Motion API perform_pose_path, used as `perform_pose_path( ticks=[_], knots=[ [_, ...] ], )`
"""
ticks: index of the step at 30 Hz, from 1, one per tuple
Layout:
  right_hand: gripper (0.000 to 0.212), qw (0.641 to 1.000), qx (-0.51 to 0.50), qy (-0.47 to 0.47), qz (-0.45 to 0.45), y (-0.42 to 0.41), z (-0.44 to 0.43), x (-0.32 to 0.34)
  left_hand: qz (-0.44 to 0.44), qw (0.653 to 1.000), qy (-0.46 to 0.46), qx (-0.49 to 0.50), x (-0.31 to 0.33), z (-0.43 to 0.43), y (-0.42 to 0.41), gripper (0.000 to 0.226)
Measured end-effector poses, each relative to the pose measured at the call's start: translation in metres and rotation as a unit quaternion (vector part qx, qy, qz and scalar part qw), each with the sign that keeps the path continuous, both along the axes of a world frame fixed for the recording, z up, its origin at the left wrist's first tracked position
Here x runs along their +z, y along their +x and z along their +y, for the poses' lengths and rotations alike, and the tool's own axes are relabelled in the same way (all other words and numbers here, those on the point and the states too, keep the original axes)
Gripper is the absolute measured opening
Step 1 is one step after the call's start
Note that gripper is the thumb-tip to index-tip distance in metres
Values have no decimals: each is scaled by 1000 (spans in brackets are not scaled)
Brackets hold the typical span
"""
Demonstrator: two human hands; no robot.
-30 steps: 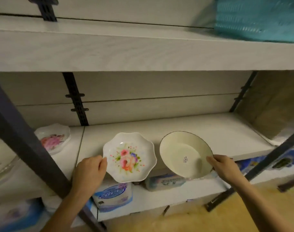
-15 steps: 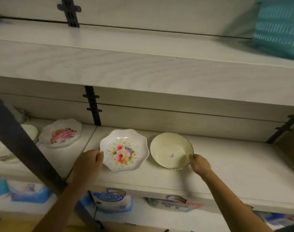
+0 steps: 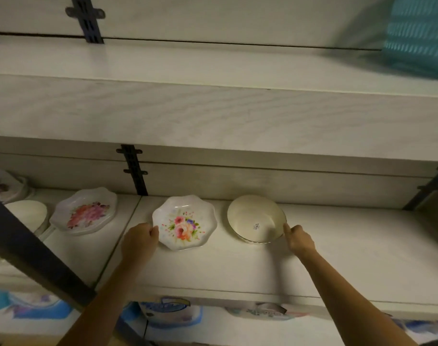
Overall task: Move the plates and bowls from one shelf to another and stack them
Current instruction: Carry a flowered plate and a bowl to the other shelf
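Note:
My left hand (image 3: 140, 239) grips the left rim of a scalloped white plate with a flower print (image 3: 185, 222), tilted over the middle shelf (image 3: 337, 245). My right hand (image 3: 299, 239) holds the right rim of a plain cream bowl with a dark edge (image 3: 256, 218), also tilted, just right of the plate. On the shelf section to the left lie another flowered scalloped plate (image 3: 85, 211), a cream bowl (image 3: 28, 213) and a third patterned dish (image 3: 3, 186), partly hidden by a dark post.
A dark metal upright (image 3: 30, 255) crosses the lower left in front of the left section. A wide white upper shelf (image 3: 213, 113) hangs overhead, with a teal basket (image 3: 417, 38) at its right end. Blue-printed packages (image 3: 168, 313) sit on the shelf below.
Both hands have carried the flowered plate and the cream bowl from in front of the shelf edge inward and down over the middle shelf. My view has tilted upward.

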State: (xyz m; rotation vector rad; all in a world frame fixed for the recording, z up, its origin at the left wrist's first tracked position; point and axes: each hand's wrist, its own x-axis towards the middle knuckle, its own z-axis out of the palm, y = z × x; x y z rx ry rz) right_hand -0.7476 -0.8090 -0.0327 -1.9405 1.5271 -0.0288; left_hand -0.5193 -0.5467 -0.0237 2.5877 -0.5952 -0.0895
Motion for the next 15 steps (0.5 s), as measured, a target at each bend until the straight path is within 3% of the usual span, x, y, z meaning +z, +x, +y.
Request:
perform_pose_path(
  ticks=[15],
  knots=[
    [30, 990, 113, -79, -16, -50, 28, 51, 97, 993, 66, -1, -27, -59, 23, 40]
  ],
)
